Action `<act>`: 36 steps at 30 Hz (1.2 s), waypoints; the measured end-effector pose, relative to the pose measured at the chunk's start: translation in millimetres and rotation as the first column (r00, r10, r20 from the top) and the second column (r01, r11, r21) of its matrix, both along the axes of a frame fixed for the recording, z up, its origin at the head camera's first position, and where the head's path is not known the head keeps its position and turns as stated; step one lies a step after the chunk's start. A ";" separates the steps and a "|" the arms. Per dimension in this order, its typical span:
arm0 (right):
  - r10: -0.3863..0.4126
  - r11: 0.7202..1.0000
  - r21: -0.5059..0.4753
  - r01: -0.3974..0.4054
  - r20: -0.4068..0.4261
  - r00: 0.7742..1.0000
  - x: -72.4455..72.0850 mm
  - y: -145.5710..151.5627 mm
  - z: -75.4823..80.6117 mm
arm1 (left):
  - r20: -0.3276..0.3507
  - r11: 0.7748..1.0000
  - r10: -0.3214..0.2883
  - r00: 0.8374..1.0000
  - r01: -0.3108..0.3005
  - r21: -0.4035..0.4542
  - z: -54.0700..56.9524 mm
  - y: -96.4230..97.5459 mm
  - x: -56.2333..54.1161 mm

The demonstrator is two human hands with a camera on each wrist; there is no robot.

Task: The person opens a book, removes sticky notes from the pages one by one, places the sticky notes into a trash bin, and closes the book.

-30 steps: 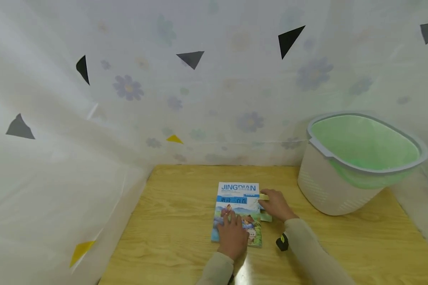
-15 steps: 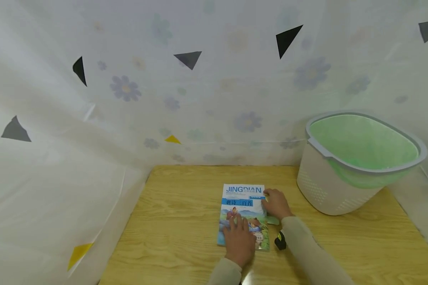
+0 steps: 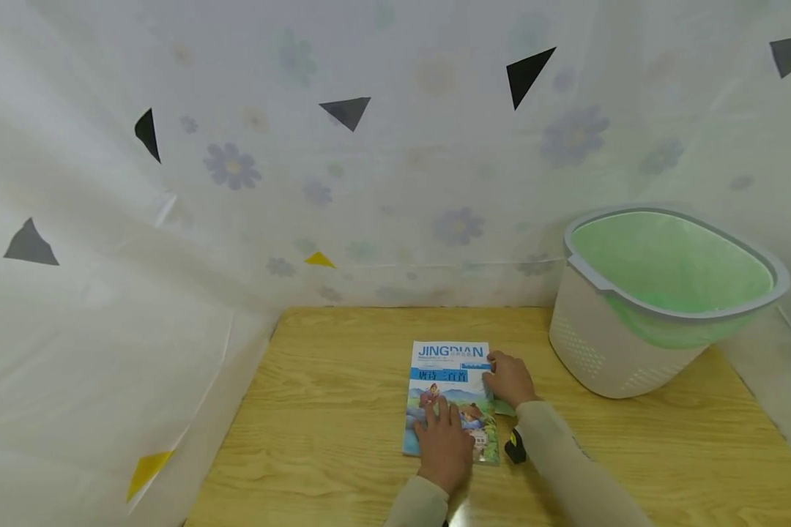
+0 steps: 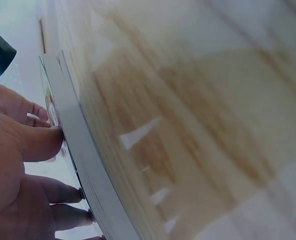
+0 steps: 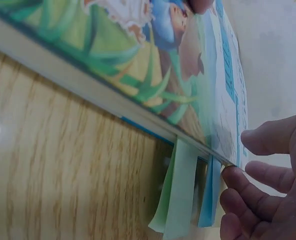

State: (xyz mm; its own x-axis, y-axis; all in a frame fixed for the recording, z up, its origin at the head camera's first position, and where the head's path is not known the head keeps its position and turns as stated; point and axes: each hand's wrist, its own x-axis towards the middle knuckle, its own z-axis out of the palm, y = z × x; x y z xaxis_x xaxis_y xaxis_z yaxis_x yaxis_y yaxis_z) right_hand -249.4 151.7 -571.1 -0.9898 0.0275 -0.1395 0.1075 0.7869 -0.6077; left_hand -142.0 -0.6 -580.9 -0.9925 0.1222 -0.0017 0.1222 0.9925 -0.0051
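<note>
A paperback book (image 3: 448, 380) with a picture cover and the word JINGDIAN lies face up on the wooden table. My left hand (image 3: 444, 446) rests on its lower cover with fingers spread; in the left wrist view its thumb (image 4: 43, 142) touches the cover near the edge of the page block. My right hand (image 3: 510, 379) is at the book's upper right edge. In the right wrist view, its thumb (image 5: 268, 135) lies over the cover side and its curled fingers pinch at the page edge. Green sticky tabs (image 5: 180, 195) and a blue tab (image 5: 208, 195) stick out beside those fingers.
A tall white laundry basket (image 3: 587, 337) with a grey rim and green inside stands at the back right of the wooden table (image 3: 329, 395). Flower-patterned plastic sheeting (image 3: 395, 183) hangs behind and at the left. A small black device (image 3: 515, 446) sits at my right wrist.
The book has slid slightly right and toward me, with my left hand moving along on it. My right hand has stayed near its edge, and the side tabs now show less.
</note>
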 end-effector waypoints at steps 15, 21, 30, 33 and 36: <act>-0.090 0.994 -0.062 0.093 0.058 0.994 3.0 -4.3 5.3 | 0.041 0.995 0.015 0.999 -0.019 0.095 1.3 -0.4 0.6; -0.080 0.989 -0.130 0.073 -0.047 0.996 5.8 -7.1 16.2 | 0.008 0.966 -0.012 1.000 0.010 0.259 1.3 -4.2 -2.3; -0.046 0.914 -0.402 0.056 0.035 0.998 11.1 -27.8 41.4 | 0.106 0.785 -0.008 0.994 -0.059 0.617 33.0 -21.8 -12.2; 0.004 0.871 -0.491 0.029 0.066 0.998 14.0 -36.5 48.3 | 0.157 0.762 0.020 0.987 -0.117 0.637 45.7 -26.5 -14.6; 0.054 0.828 -0.560 -0.004 0.074 0.996 17.7 -44.9 53.0 | 0.181 0.784 0.063 0.982 -0.161 0.600 57.6 -27.1 -15.6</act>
State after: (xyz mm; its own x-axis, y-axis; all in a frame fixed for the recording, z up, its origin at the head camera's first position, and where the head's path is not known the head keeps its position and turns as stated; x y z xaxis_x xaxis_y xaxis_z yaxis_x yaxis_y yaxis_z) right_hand -231.7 106.8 -518.1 -0.9730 -0.1088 -0.2038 0.1600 0.3189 -0.9342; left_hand -157.5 -27.6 -523.3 -0.9936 0.0344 -0.1073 -0.0390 0.7887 0.6136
